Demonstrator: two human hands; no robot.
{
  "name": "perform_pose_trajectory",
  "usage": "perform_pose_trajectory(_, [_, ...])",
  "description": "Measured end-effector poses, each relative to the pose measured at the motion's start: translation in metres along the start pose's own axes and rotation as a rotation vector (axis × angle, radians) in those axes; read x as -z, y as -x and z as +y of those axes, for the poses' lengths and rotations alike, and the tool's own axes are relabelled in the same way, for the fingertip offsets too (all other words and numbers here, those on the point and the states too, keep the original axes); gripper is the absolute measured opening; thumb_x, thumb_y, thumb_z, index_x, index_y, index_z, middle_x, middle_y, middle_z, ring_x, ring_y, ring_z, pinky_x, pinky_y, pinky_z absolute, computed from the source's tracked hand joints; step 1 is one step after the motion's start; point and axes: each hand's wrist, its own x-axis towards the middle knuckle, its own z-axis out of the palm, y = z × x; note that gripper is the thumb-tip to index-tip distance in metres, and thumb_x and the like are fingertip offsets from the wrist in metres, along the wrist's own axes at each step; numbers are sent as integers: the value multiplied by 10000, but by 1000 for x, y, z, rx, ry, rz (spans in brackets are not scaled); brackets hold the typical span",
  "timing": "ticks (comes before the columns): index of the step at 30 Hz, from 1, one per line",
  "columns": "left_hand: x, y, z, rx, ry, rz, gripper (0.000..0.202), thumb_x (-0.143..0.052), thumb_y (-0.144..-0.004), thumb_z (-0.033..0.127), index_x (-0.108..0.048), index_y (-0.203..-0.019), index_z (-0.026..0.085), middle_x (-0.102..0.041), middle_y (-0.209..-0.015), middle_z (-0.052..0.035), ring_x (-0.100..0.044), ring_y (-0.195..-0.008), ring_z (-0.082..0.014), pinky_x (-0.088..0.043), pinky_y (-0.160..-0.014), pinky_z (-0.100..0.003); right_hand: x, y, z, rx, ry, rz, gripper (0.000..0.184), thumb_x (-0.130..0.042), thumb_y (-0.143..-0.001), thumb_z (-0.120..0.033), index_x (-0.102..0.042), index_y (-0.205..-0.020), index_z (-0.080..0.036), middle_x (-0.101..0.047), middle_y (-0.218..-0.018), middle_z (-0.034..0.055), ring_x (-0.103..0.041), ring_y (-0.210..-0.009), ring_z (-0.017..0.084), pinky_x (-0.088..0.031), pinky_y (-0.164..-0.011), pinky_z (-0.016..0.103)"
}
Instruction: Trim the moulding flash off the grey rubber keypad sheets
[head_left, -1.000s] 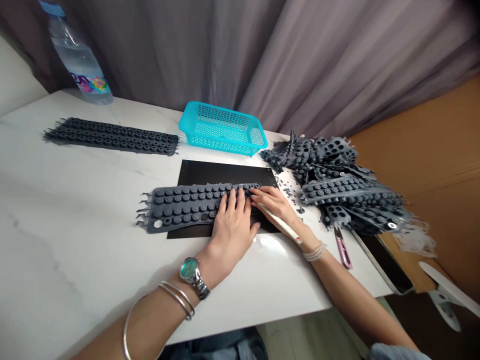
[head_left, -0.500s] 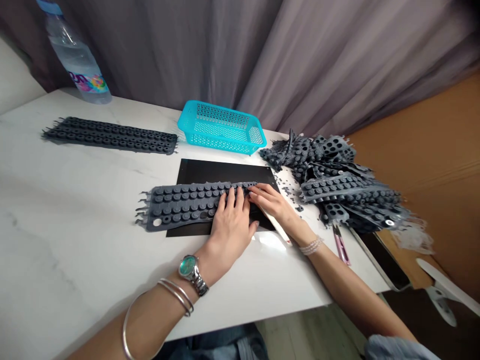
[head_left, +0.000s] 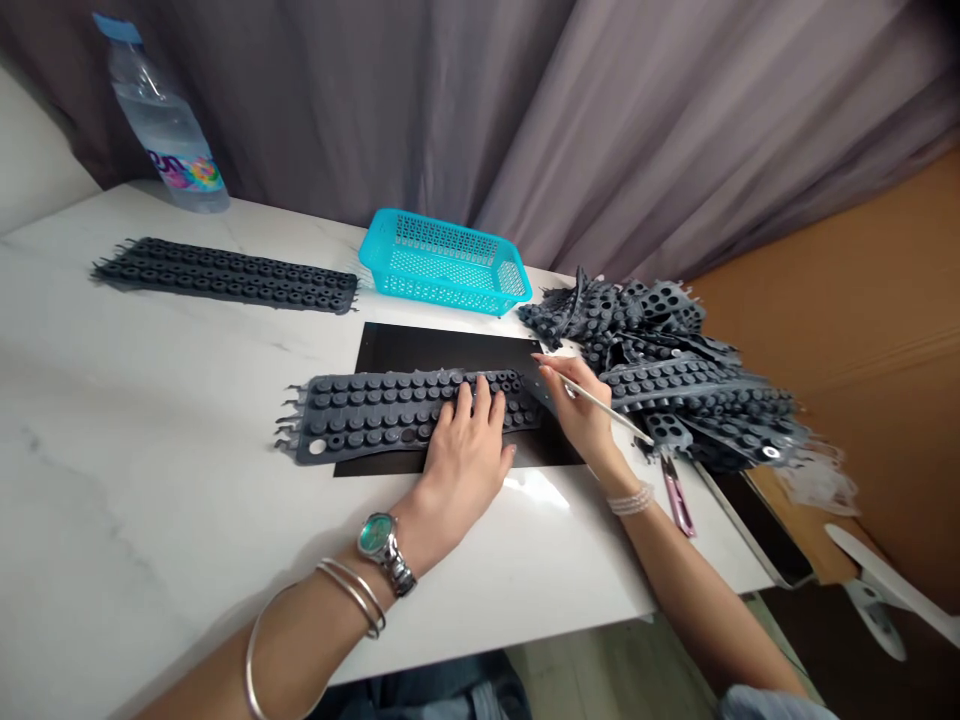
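My left hand (head_left: pixel 469 445) lies flat with spread fingers on a dark grey rubber strip (head_left: pixel 360 410) with rows of round studs. The strip rests partly on a black mat (head_left: pixel 450 348), its ragged tails to the left; one hole near its left end shows white. My right hand (head_left: pixel 581 410) is closed around a slim white stick-like tool (head_left: pixel 611 408), just right of the strip. The tool slants from the fingertips down to the right, and whether anything is at its tip I cannot make out.
A turquoise basket (head_left: pixel 446 290) stands behind the mat. Another studded strip (head_left: pixel 232 275) lies back left, near a water bottle (head_left: pixel 169 140). A heap of grey strips (head_left: pixel 675 370) is on the right, with pink thread snips (head_left: pixel 679 500) and a dark-screened device (head_left: pixel 750 520) in front.
My right hand has moved right, off the strip, carrying the white tool, which is now tilted flatter. My left hand stays on the strip.
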Motion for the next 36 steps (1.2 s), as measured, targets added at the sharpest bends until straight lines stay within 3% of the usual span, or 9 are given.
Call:
perform_pose_trajectory(4, [17,-13,-23,59,7,105,504,-395,-973,300,-424,-1428,83,-432,-1466,-223,-455,-1293,-344,-455,-965,-432,3,1,-8,-180,-71,42,246,-586,-914,-454,-657,-980,-228,-722,-938,55,-673,-770,185,-564,-662,323])
perform_pose_trajectory(7, [29,-21,-49,205,-74,60,413,-406,-956,306,-562,-1276,96,-603,-1236,-199,-524,-1170,-365,-442,-935,-490,10,0,-14,-368,-222,-9,293,-600,-891,-504,-618,-925,-213,-712,-807,41,-637,-624,150,-541,-552,279])
perform_pose_trajectory(12, [39,-24,-81,340,-109,-86,369,-466,-913,381,-601,-1149,132,-640,-1128,-170,-554,-1105,-365,-423,-930,-504,25,0,-39,-612,-580,-498,306,-659,-856,-486,-569,-861,-194,-716,-777,47,-661,-633,154,-553,-554,279])
perform_pose_trajectory(16, [43,-22,-89,339,-116,-165,335,-469,-907,390,-587,-1113,154,-645,-1121,-172,-558,-1113,-364,-417,-929,-487,24,4,-56,-559,-722,-780,280,-657,-874,-445,-582,-847,-177,-718,-756,49,-683,-704,161,-556,-681,310])
perform_pose_trajectory(21, [46,-24,-84,402,197,-217,229,-481,-882,293,-593,-998,132,-655,-1025,-234,-624,-1003,-408,-422,-863,-529,13,6,-53,-471,-728,-721,290,-637,-889,-454,-575,-835,-176,-706,-681,25,-640,-619,130,-509,-635,271])
perform_pose_trajectory(24, [46,-30,-74,375,326,-215,129,-517,-855,267,-594,-879,166,-678,-908,-184,-644,-952,-386,-430,-853,-509,12,4,-48,-447,-737,-656,311,-640,-878,-479,-567,-825,-182,-705,-677,22,-644,-630,140,-511,-645,281])
perform_pose_trajectory(30, [50,-41,-52,400,727,-97,214,-450,-901,348,-588,-963,197,-695,-900,-86,-663,-882,-241,-499,-780,-352,25,-7,-40,-471,-803,-241,333,-668,-841,-510,-558,-822,-195,-692,-707,20,-649,-684,148,-511,-704,291])
perform_pose_trajectory(33, [57,-35,-45,551,1062,97,266,-414,-917,347,-554,-1071,182,-692,-926,-84,-677,-803,-191,-530,-696,-304,34,-12,-35,-493,-830,-66,339,-686,-817,-519,-558,-833,-206,-664,-691,-2,-634,-679,143,-513,-700,286])
perform_pose_trajectory(36, [59,-23,-34,763,1560,491,160,-488,-889,253,-538,-1034,206,-683,-1005,-73,-679,-848,-163,-552,-712,-285,37,-14,-32,-490,-807,5,344,-685,-809,-535,-556,-825,-216,-635,-670,-14,-628,-678,145,-524,-713,294])
